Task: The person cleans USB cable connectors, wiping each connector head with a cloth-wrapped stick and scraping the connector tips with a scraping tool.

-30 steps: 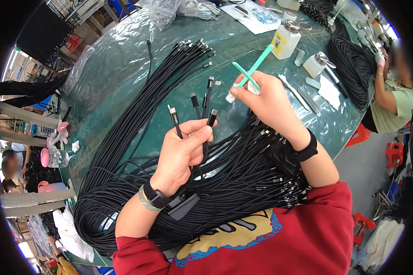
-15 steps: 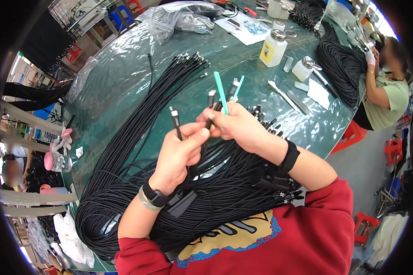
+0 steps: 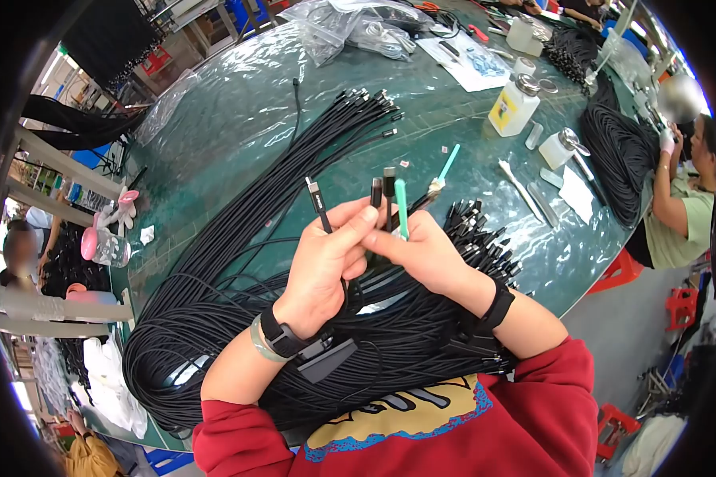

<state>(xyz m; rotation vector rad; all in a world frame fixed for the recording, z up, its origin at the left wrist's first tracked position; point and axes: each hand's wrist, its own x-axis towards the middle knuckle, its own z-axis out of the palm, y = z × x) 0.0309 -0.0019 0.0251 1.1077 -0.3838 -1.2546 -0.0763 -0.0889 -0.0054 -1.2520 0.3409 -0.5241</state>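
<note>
Both hands meet above a thick bundle of black cables (image 3: 215,318). Closed fingers of my left hand (image 3: 326,258) grip a black cable (image 3: 318,203), whose plug end points up. Thumb and fingers of my right hand (image 3: 429,250) are closed around a teal stick (image 3: 402,207). Two more upright cable plugs, one dark-tipped plug (image 3: 375,191) and one metal-tipped plug (image 3: 389,183), stand between the hands; which fingers hold each is partly hidden. Behind my right hand rises a thinner light-blue stick (image 3: 449,163) with a whitish lump at its lower end.
Cable ends (image 3: 477,238) fan out at right. White bottles (image 3: 515,107) with metal caps, a brush (image 3: 521,187) and a white paper (image 3: 576,195) lie on the green table (image 3: 239,111). A co-worker (image 3: 684,191) sits at far right. Plastic bags (image 3: 326,32) lie at the back.
My hands sit slightly lower in view, with the cable plugs and teal stick now upright and close together. The view has turned a little, shifting the table items right.
</note>
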